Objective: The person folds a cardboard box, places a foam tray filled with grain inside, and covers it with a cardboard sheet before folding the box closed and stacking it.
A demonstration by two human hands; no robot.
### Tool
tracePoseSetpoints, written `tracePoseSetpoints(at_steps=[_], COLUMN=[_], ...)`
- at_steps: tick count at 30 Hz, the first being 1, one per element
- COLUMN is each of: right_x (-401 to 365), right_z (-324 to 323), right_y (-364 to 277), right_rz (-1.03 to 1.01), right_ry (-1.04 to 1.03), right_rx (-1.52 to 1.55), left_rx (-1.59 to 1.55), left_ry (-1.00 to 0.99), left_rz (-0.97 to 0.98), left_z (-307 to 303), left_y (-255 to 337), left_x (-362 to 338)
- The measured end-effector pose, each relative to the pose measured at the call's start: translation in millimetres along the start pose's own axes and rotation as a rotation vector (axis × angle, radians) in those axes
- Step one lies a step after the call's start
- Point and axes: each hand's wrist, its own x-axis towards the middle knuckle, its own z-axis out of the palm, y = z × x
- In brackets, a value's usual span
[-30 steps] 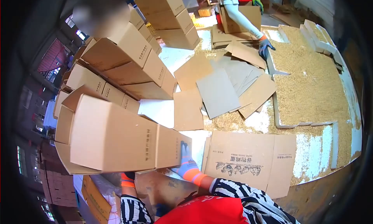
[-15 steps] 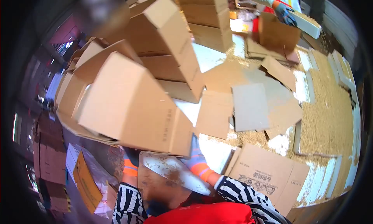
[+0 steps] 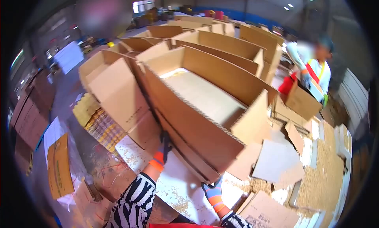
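Note:
A large open-topped cardboard box [image 3: 193,129] stands in front of me, its pale bottom visible inside. My left hand [image 3: 164,146], in a dark glove with an orange cuff, grips the box low on its left side, its fingers partly hidden between this box and the neighbouring carton [image 3: 122,97]. At the near lower corner, my right hand [image 3: 213,190], in a grey-blue glove with orange bands, holds the bottom edge. Its fingertips are partly hidden under the cardboard. A white surface [image 3: 189,200] with brown crumbs lies below both hands.
More open cartons [image 3: 225,44] stand behind. At right are loose cardboard sheets [image 3: 276,159], a folded printed carton [image 3: 268,212] and grain-like material [image 3: 323,176]. A co-worker [image 3: 318,70] handles a box [image 3: 304,101]. A yellowish stack [image 3: 98,121] stands left on the floor.
My view has lifted and turned, bringing the far cartons into sight. The box I hold has moved from tilted toward me to upright, its open top showing. Both hands remain at its lower edge.

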Motion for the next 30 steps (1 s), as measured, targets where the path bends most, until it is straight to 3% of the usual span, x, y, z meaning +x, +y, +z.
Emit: tracePoseSetpoints(at_steps=[1, 2, 4, 7, 9, 11, 13, 15, 17, 18, 20, 22, 23, 27, 30], right_x=[4, 8, 29, 65, 95, 106, 103, 94, 87, 70, 38, 5, 2, 27, 72], right_z=[-9, -24, -77, -98, -116, -139, -191, -230, -230, -210, -167, -94, -62, -10, -22], right_y=[-17, -3, 29, 23, 26, 18, 31, 21, -21, -41, -39, -34, -26, 41, 59], right_rz=[0.193, 0.211, -0.028, -0.17, -0.117, 0.035, 0.083, 0.192, 0.377, 0.207, 0.126, 0.006, -0.037, 0.012, -0.111], right_ry=[-0.062, -0.103, -0.294, -0.064, -0.371, -0.352, -0.177, -0.134, -0.238, -0.233, -0.402, -0.4, -0.361, -0.059, -0.07], right_rx=[0.094, 0.191, -0.485, -1.029, -1.32, -1.584, -1.575, -1.704, -1.571, -1.515, -0.798, -0.442, -0.651, -0.341, -0.158], left_rx=[0.01, 0.01, 0.019, 0.027, 0.031, 0.038, 0.046, 0.042, 0.039, 0.041, 0.051, 0.059, 0.064, 0.11, 0.148], left_ry=[-0.013, -0.025, -0.04, -0.019, -0.008, 0.003, 0.012, 0.008, 0.003, 0.002, -0.006, -0.003, 0.005, 0.03, 0.047], left_rz=[0.049, 0.076, 0.075, 0.085, 0.094, 0.101, 0.096, 0.1, 0.107, 0.11, 0.108, 0.134, 0.148, 0.183, 0.213], left_z=[-6, -9, -14, -17, -19, -20, -21, -18, -15, -13, -3, 4, 10, 29, 39], left_y=[0, 7, 14, 24, 27, 28, 29, 28, 28, 27, 24, 26, 26, 30, 38], left_x=[1, -6, -16, -15, -20, -24, -27, -26, -23, -24, -24, -21, -20, -27, -31])
